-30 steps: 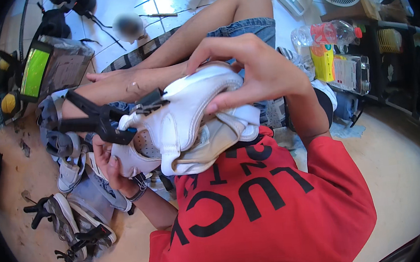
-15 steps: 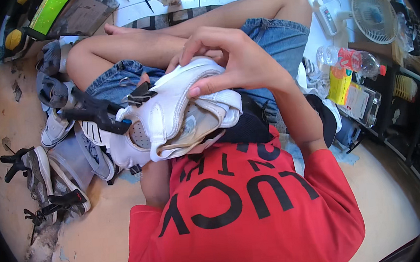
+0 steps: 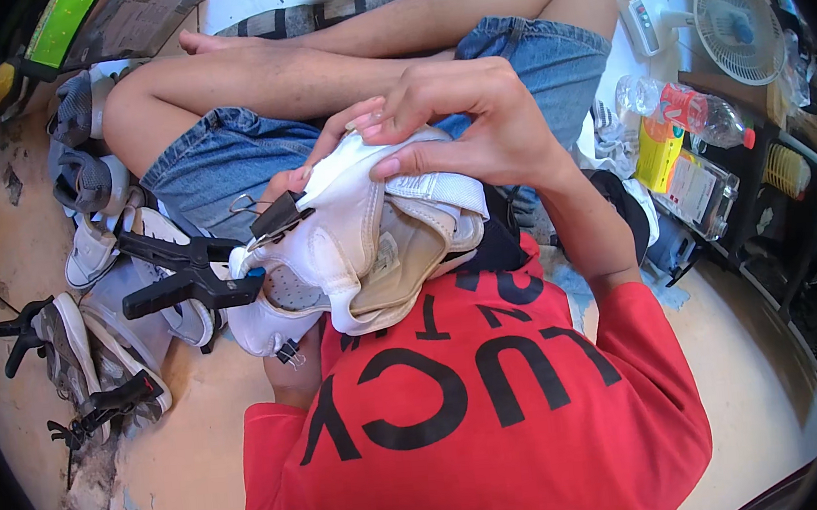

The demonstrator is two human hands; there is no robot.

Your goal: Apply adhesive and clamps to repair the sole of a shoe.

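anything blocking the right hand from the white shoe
Nothing visible: the right hand grips the white shoe directly. The large black clamp and a black binder clip are on the shoe too, but toward the picture's left, apart from that hand's hold.

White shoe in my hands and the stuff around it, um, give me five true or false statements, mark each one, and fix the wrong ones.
1. The right hand holds the white shoe. True.
2. The plastic bottle has a green cap. False: its cap is red.
3. A black clamp is fixed to the white shoe. True.
4. The fan stands on the person's left. False: it is on the right.
5. The person's shirt is red. True.
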